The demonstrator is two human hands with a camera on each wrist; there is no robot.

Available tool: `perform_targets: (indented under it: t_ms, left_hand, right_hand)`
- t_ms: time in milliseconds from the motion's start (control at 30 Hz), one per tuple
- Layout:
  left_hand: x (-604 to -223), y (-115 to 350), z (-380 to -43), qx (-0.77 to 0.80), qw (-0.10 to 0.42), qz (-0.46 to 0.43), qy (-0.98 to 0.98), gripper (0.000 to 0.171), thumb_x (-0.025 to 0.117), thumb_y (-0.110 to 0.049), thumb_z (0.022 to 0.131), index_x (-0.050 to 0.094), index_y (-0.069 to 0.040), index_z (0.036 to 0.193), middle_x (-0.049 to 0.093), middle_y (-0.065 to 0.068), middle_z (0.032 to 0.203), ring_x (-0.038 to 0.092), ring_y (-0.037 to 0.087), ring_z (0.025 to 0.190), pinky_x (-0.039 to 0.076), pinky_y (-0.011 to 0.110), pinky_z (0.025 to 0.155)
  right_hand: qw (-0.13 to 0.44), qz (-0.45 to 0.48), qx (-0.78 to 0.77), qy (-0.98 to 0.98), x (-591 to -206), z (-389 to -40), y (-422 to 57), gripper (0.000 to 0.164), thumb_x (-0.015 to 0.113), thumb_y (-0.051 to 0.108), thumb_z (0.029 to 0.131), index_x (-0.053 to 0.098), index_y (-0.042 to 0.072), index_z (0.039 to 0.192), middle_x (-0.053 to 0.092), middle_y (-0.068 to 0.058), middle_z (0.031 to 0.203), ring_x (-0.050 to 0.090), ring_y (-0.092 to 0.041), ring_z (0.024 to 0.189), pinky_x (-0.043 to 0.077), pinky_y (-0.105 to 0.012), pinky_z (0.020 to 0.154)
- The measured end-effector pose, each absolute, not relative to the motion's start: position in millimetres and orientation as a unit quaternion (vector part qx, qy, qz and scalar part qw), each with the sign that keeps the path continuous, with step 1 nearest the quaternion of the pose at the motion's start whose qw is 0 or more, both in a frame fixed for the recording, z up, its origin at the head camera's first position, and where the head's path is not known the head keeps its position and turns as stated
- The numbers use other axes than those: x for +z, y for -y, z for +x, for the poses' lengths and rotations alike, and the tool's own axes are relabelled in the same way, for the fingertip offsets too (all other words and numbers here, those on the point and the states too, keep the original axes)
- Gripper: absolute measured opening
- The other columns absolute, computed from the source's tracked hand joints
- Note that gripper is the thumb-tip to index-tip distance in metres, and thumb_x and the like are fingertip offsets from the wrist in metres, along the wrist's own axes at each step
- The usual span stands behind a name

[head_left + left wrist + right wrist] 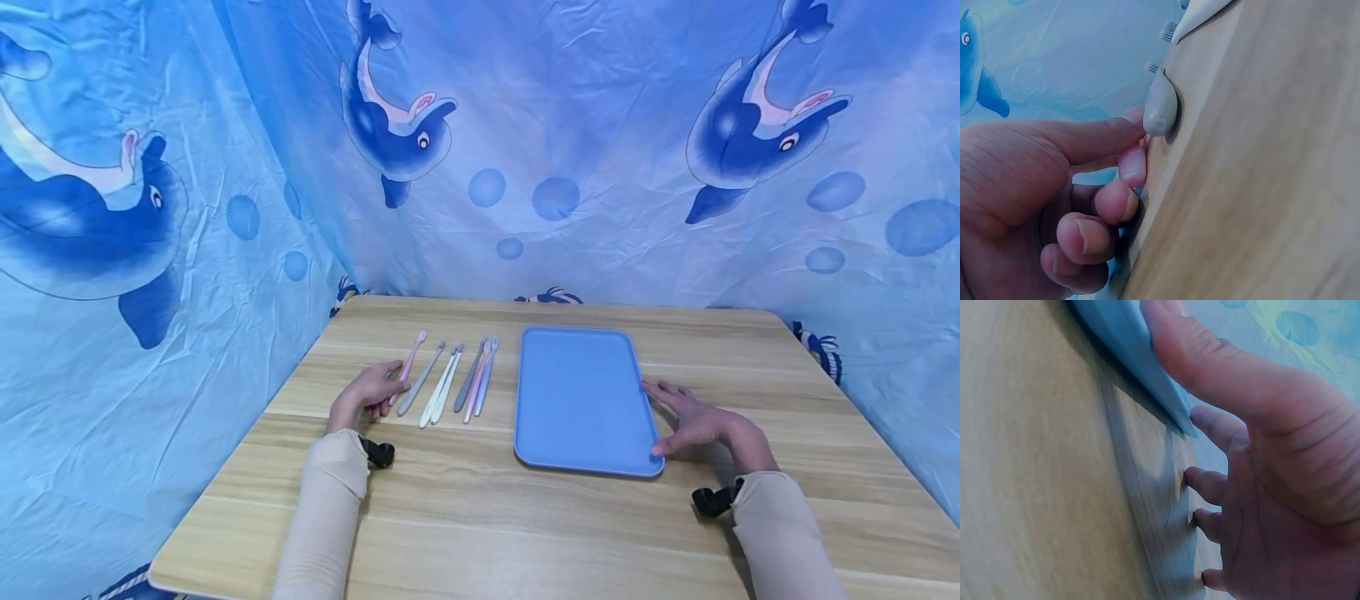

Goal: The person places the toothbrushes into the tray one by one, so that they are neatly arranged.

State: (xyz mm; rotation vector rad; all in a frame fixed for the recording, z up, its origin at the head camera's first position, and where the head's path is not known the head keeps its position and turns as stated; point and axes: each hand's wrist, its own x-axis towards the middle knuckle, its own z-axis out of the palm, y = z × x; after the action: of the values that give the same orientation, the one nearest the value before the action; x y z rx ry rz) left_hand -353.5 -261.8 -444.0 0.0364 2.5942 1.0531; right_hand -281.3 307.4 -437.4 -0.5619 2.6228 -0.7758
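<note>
In the head view a pink toothbrush (410,357) lies leftmost in a spread of toothbrushes, and my left hand (371,387) is at its handle. The left wrist view has the thumb and fingers of the left hand (1041,181) pinching the pink handle (1132,165), right beside a grey toothbrush (1161,106). A blue rectangular tray (581,400) lies flat on the table. My right hand (701,425), fingers spread, touches the tray's right edge; in the right wrist view, its thumb is on the rim (1129,337).
Between the pink toothbrush and the tray lie white toothbrushes (442,387), another grey toothbrush (468,379), a second pink one (478,383) and a lavender one (487,379). The wooden table (465,517) meets a blue dolphin-printed curtain (600,250) at the back.
</note>
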Motion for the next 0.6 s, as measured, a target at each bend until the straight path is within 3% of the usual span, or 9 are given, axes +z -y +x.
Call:
perform_targets:
  t_ms: [600]
  left_hand:
    - [-445.2,261.4,-352.0,0.37,0.164,0.014,-0.915,0.068,0.054,-0.022,0.102,0.021,-0.013,0.161,0.054,0.003,0.05,0.047,0.011,0.038,0.041,0.023,0.036]
  right_hand:
    - [0.17,-0.202,-0.268,-0.927,-438.1,-281.5,-307.7,0.117,0.085,0.045,0.073,0.018,0.002,0.158,0.007,-0.039,0.16,0.002,-0.066,0.143,0.014,-0.086,0.104]
